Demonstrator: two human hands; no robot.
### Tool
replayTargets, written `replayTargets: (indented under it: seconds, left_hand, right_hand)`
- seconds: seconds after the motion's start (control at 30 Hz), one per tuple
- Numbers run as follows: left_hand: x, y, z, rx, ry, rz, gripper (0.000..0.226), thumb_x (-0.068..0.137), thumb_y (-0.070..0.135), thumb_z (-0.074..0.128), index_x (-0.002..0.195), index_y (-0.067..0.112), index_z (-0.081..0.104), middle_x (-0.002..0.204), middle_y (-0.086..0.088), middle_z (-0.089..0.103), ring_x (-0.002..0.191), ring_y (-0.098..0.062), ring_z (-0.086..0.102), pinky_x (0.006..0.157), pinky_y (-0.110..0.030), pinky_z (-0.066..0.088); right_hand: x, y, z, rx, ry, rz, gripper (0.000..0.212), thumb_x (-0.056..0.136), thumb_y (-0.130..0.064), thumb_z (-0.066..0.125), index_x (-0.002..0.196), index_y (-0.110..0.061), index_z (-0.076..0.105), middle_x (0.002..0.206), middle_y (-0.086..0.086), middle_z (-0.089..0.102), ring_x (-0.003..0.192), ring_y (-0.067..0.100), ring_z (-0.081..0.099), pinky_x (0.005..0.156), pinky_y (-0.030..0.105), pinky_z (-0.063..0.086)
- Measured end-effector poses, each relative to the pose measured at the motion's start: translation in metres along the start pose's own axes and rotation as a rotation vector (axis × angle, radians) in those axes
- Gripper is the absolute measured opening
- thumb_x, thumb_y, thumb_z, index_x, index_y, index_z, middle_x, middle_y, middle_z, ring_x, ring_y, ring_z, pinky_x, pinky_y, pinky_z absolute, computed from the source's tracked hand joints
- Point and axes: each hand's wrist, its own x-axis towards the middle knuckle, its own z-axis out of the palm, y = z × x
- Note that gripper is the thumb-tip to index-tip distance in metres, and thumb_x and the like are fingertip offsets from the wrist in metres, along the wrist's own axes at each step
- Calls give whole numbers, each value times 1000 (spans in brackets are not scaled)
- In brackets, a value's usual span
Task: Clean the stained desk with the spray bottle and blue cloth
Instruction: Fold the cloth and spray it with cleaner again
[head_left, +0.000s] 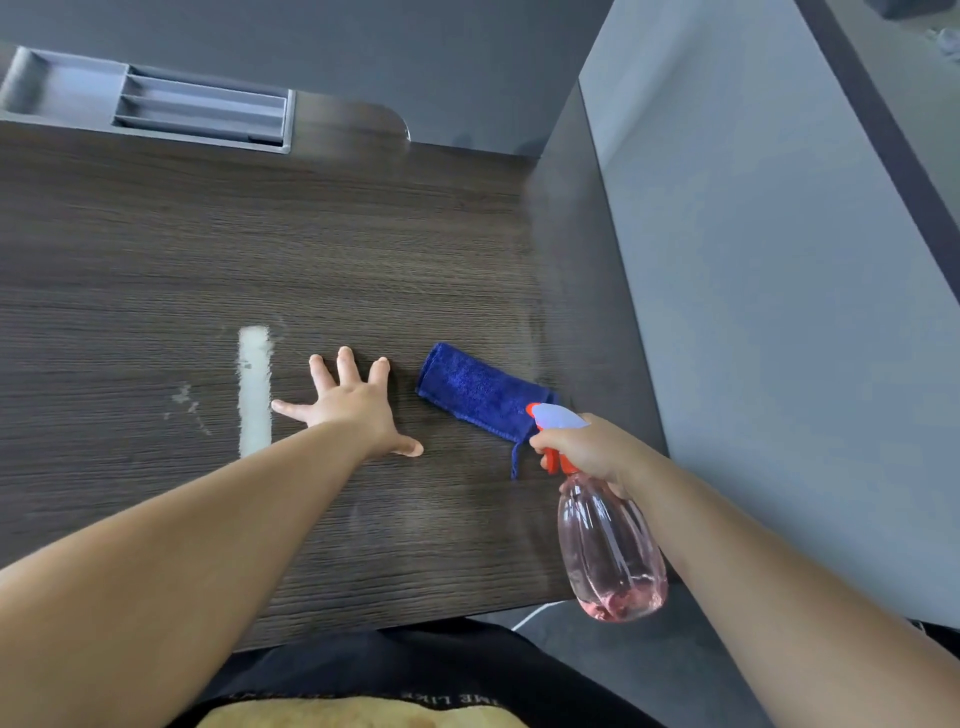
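Obs.: right hand (589, 449) curled round the neck of the spray bottle (613, 545), one finger on the red trigger. The bottle is held off the desk (363, 234) over its near right corner, base tilted back toward me, with a little pink liquid pooled low. Nozzle (543, 413) faces left and slightly away. Left hand (353, 408) lies flat on the wood with fingers spread, holding nothing. Target: white streak (254, 389), long axis running near-to-far, with smaller smears (184, 400) further left. From the nozzle the streak lies well to the left, and the left hand sits between them, its little finger just beside the streak. Blue cloth (478, 395) is folded between the two hands, its near end behind the nozzle. Judgement: the spray must carry leftward past the left hand, which is nearer the streak and likely wants lifting clear first.
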Motion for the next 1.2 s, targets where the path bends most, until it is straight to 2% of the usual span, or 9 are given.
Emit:
replayTargets:
  seconds: [0.2,0.33,0.4,0.5,0.6,0.67,0.83,0.97,1.2]
  left_hand:
    - [0,1,-1,1,-1,-5,120,57,66,76,147,38,3,156,-2,-14,143,-33,-16,100,-76,14]
    - [-1,2,-2,-6,-8,-7,120,58,65,76,147,37,1,156,-1,-16,143,-33,-18,100,-76,13]
    - [-1,1,-1,-6,-10,-9,120,59,65,76,148,37,0,156,-2,-17,142,-33,-19,100,-76,13]
    - [0,2,-2,-12,-18,-5,121,59,65,76,148,37,-2,156,-2,-18,142,-34,-20,100,-77,12]
    - [-1,3,-2,-12,-17,-4,120,59,64,76,148,36,0,156,-3,-17,142,-35,-20,100,-77,12]
    - [-1,3,-2,-11,-19,-5,120,59,64,76,148,36,0,156,-3,-17,142,-35,-19,100,-77,12]
    - [-1,2,-2,-12,-21,-2,120,59,64,76,148,36,0,156,-4,-17,142,-35,-20,99,-77,12]
    - [-1,1,-2,-19,-20,1,121,59,64,76,148,36,0,156,-4,-16,142,-35,-19,99,-77,12]
    - [-2,3,-3,-15,-17,-4,121,59,64,76,148,37,-1,156,-3,-16,142,-34,-19,100,-77,13]
  right_hand:
    - [4,-29,11,-32,-22,-68,60,62,-45,55,117,-19,59,75,-3,67,65,14,52,75,33,45]
    - [10,-44,22,11,-38,-46,20,73,-34,59,82,-16,61,68,1,62,67,18,51,69,32,43]
    - [14,-47,22,35,-7,-55,15,75,-31,59,82,-19,60,69,2,63,67,18,52,68,30,42]
    - [16,-44,18,34,32,-66,25,74,-38,58,97,-30,60,78,4,69,67,16,56,71,31,45]
    - [15,-36,15,7,13,-42,58,62,-47,55,112,-17,62,87,8,71,71,16,59,79,35,49]
    - [13,-31,12,-9,-10,-36,66,60,-46,55,117,-14,61,85,6,69,71,17,59,77,35,48]
    - [7,-29,10,-124,-47,-89,43,69,-48,53,102,-22,63,92,3,72,69,12,55,83,36,47]
    - [6,-33,15,-99,-27,-71,47,63,-50,54,98,-20,67,74,-4,70,66,11,57,80,33,48]
    - [13,-48,25,-53,14,-71,41,68,-46,57,87,-11,65,72,-3,67,65,14,54,80,36,49]
